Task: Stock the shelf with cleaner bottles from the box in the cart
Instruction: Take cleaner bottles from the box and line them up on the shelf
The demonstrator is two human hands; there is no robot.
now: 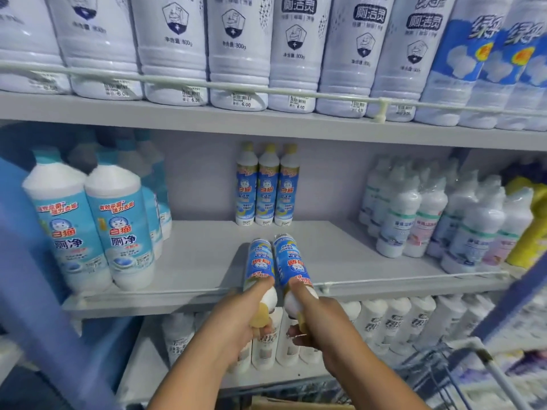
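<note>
My left hand [236,324] grips a slim white cleaner bottle [260,261] with a blue label and yellow cap. My right hand [321,318] grips a second identical bottle [291,260]. Both bottles are tilted forward, bases pointing over the front rail into the middle shelf [204,261]. At the back of that shelf stand three matching bottles [267,187] in a row, upright. The corner of a cardboard box [284,405] shows at the bottom edge, beside the wire cart [461,368] at lower right.
Large blue-and-white bottles [94,229] stand at the shelf's left; shrink-wrapped white bottles [444,217] and a yellow bottle [529,226] at its right. A thin rail [384,281] runs along the shelf front. Big white bottles fill the shelf above; white bottles [384,321] fill the one below.
</note>
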